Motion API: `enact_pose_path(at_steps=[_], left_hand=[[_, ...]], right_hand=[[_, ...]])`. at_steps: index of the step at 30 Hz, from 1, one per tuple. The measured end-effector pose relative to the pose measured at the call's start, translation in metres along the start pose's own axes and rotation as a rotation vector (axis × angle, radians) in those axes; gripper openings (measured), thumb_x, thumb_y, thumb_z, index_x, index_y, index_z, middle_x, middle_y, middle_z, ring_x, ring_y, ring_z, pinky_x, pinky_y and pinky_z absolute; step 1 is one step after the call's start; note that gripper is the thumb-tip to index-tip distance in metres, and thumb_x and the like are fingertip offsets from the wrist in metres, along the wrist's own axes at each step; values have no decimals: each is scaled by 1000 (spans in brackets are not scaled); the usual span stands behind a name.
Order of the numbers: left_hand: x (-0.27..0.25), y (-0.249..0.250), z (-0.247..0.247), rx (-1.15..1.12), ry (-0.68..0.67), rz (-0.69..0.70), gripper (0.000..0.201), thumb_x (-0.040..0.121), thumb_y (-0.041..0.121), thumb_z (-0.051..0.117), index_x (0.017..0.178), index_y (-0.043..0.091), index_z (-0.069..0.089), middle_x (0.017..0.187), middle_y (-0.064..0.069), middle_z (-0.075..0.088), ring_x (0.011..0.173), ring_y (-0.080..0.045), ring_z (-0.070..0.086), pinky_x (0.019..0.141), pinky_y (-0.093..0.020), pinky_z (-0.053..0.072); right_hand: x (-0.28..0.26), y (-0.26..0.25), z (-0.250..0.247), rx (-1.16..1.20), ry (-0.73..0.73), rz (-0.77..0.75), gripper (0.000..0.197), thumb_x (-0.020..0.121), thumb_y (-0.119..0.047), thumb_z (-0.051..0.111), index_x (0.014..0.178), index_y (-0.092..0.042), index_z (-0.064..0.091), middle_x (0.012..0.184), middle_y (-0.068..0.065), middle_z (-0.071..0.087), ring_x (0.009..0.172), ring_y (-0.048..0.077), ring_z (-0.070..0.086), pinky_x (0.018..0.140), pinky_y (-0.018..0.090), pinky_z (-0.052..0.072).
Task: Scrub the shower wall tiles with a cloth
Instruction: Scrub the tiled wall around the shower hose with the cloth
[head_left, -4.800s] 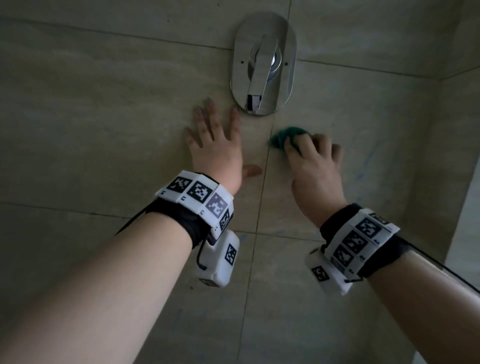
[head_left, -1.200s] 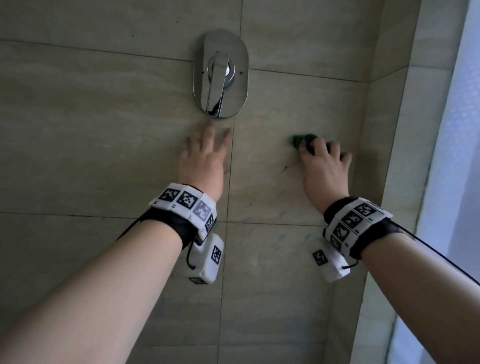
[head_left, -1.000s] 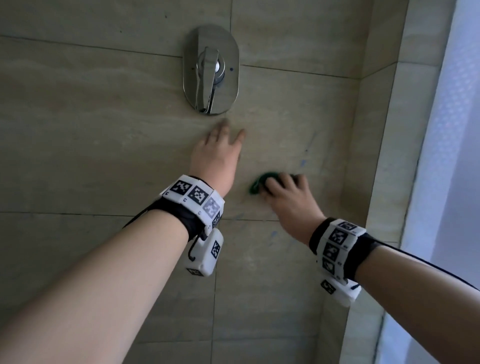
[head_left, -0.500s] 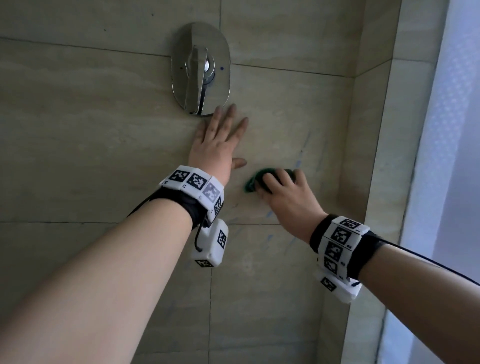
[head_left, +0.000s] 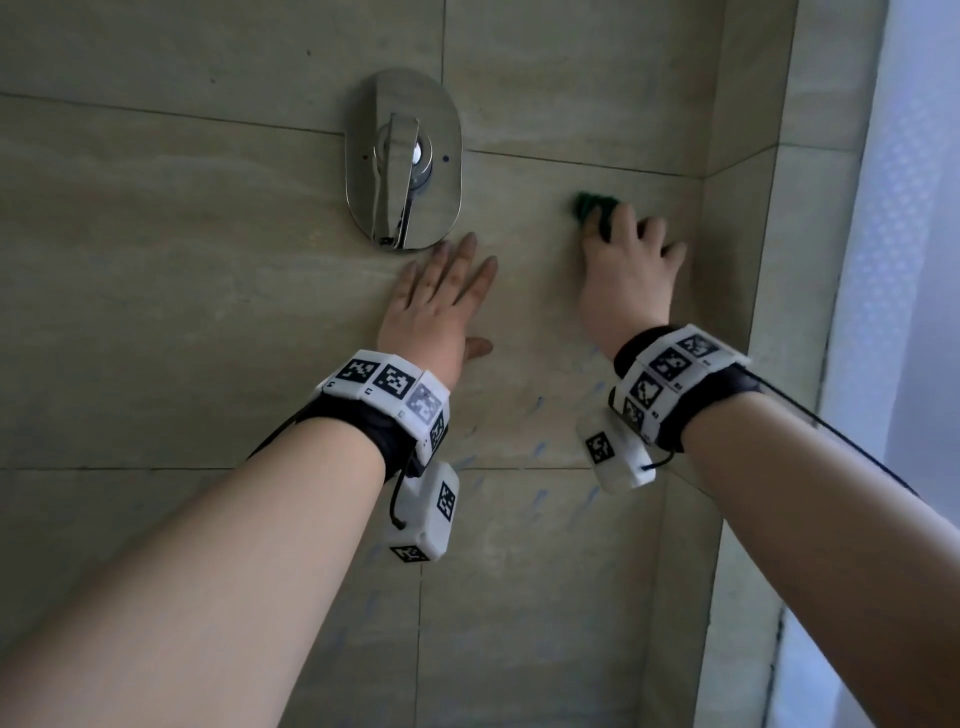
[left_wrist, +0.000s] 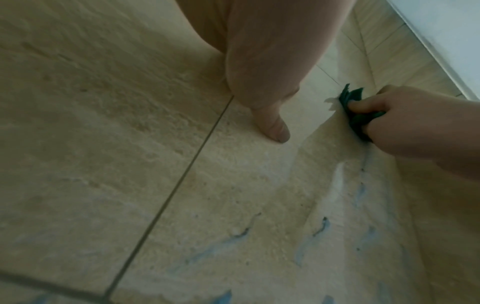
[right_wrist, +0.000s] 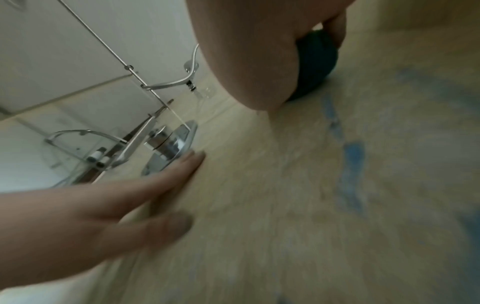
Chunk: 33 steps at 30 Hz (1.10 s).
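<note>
Left hand (left_wrist: 262, 61) flat on beige wall tile (left_wrist: 91, 123), thumb pointing to 5 o'clock. Right hand (left_wrist: 415, 125) at 3 o'clock grips green cloth (left_wrist: 354, 115) against tile. Blue streaks (left_wrist: 319, 228) at 5 o'clock.

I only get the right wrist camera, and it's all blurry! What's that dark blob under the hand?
Observer: A green cloth, bunched up. The right hand grips it against the wall tiles, with a bit poking out above the fingers.
Operator: Is it close to the shiny tap?
Observer: It's right of the tap, closer to the side wall at the corner.
Operator: Is there more blue mess?
Observer: Yes, blue streaks run down past the grout line onto the tile below.
</note>
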<state>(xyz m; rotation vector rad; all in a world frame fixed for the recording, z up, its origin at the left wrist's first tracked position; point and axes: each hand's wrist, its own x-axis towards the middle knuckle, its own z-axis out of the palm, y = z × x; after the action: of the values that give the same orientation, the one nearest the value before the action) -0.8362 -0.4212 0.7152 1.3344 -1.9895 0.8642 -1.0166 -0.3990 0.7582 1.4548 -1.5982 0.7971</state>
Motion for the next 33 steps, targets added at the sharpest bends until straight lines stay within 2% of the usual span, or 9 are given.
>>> enact_pose_path(at_steps=[5, 9, 12, 15, 21, 24, 26, 30, 33], left_hand=[[1, -2, 0, -18, -2, 1, 84, 94, 43, 50, 153, 27, -8, 159, 1, -21, 146, -19, -17, 115, -35, -13], [1, -2, 2, -2, -16, -1, 86, 94, 45, 50, 152, 27, -10, 158, 2, -23, 146, -19, -19, 115, -35, -12], [1, -2, 2, 3, -8, -3, 85, 94, 45, 49, 152, 27, -10, 158, 2, -23, 146, -19, -18, 115, -35, -12], [1, 0, 3, 10, 4, -13, 85, 94, 45, 49, 152, 27, -10, 159, 2, -22, 146, -20, -18, 116, -36, -11], [1, 1, 3, -9, 10, -27, 85, 93, 43, 52, 153, 28, -6, 159, 3, -20, 147, -20, -16, 117, -37, -8], [0, 3, 3, -5, 5, -28, 86, 93, 42, 53, 153, 27, -6, 159, 2, -20, 147, -21, -15, 117, -38, -7], [-1, 3, 3, -5, 8, -24, 86, 93, 41, 53, 153, 26, -6, 159, 1, -20, 147, -21, -15, 117, -38, -7], [-2, 1, 5, 2, 22, -20, 85, 93, 43, 52, 153, 27, -6, 160, 2, -19, 147, -21, -14, 117, -37, -8], [-2, 1, 4, 7, 19, -16, 85, 93, 44, 52, 153, 27, -7, 159, 2, -19, 147, -20, -14, 117, -36, -8]], right_hand=[[-23, 2, 18, -112, 80, -361, 63, 75, -9, 24, 130, -3, 54, 112, 17, 54, 97, 37, 42, 77, 49, 45], [-7, 25, 7, -123, -32, -32, 57, 87, -2, 40, 144, -3, 32, 135, 19, 36, 114, 41, 39, 94, 54, 35], [-7, 28, 6, -104, -70, 135, 48, 93, -2, 36, 141, 3, 32, 139, 21, 30, 118, 40, 35, 94, 50, 34], [-17, 23, 12, -99, -110, 149, 42, 94, -3, 37, 135, 6, 38, 140, 22, 30, 119, 41, 35, 93, 49, 35], [-41, 30, 22, -161, -17, -213, 50, 79, 0, 45, 128, 5, 51, 120, 24, 50, 97, 42, 50, 81, 53, 41], [-43, 37, 16, -180, -117, -8, 44, 90, -1, 32, 132, 7, 43, 130, 25, 40, 112, 42, 42, 95, 55, 34], [-49, 32, 21, -147, -130, 63, 41, 93, -2, 36, 131, 9, 42, 131, 26, 38, 114, 42, 40, 95, 54, 33], [-79, 6, 37, -65, -17, -260, 41, 70, -3, 39, 101, 8, 64, 104, 22, 50, 85, 37, 48, 72, 46, 45], [-82, 8, 39, -116, 29, -392, 55, 70, -10, 29, 111, 3, 64, 104, 14, 41, 82, 33, 44, 68, 41, 42]])
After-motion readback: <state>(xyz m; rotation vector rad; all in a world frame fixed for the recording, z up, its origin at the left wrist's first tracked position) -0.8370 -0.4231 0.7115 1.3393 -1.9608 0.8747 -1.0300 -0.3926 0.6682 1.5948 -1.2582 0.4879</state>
